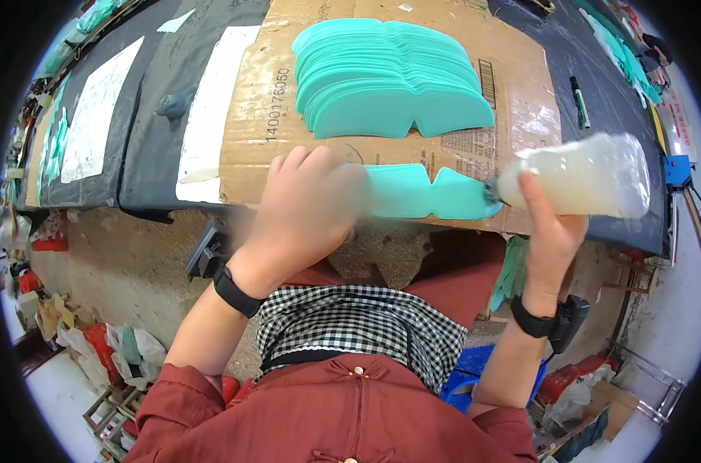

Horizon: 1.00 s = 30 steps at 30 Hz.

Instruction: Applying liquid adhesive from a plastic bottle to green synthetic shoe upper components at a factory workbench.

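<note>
My right hand (555,231) is wrapped round a translucent squeeze bottle (590,176) with whitish contents. The bottle lies nearly level, its dark nozzle touching or just above the right end of a single teal, eye-mask-shaped piece (424,191). That piece lies along the near edge of the cardboard, a notch in its upper side. Over its left end is my left hand (312,193), fingers curled and partly smeared by motion; the hand hides that end. Just beyond, a fanned stack of matching teal pieces (389,81) rests on the cardboard.
Brown cardboard (238,147) covers the middle of the dark tabletop (161,147). White paper (200,154) lies beside it, and a marker pen (580,104) lies to the right. A blue plastic basket or stool (466,370) stands below, near my right arm. Plastic bags (96,351) sit at lower left.
</note>
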### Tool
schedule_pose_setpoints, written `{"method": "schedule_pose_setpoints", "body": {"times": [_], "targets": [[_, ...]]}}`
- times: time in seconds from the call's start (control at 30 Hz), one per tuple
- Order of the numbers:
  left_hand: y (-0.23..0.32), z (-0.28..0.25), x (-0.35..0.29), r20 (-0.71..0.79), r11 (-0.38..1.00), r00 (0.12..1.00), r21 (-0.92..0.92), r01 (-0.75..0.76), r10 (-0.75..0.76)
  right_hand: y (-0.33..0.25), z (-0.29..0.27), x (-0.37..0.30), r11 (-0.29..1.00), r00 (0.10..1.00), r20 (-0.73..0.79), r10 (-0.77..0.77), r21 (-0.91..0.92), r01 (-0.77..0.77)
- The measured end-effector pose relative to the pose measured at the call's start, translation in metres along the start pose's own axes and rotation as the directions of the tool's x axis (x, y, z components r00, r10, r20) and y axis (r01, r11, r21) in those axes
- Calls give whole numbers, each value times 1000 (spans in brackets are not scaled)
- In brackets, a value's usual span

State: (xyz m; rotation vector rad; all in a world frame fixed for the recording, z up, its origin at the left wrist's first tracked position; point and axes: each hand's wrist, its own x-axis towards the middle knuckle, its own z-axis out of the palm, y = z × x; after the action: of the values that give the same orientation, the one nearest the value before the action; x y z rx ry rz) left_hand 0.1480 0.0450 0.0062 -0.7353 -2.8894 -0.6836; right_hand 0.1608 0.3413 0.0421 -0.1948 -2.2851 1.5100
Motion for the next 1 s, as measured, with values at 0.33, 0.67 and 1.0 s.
{"method": "schedule_pose_setpoints", "body": {"times": [0.33,0.67,1.0], "targets": [[-19,11,-6,-168,993,984,-85,-77,62,-23,68,-28,984,983,123,-135,-104,148],[-22,-8,-40,-211,991,977,-136,2,-30,-38,136,-36,832,815,285,-505,-91,548],[-60,-24,-42,-366,975,903,-82,208,-223,-1,0,-20,999,999,15,34,-22,-33]]}}
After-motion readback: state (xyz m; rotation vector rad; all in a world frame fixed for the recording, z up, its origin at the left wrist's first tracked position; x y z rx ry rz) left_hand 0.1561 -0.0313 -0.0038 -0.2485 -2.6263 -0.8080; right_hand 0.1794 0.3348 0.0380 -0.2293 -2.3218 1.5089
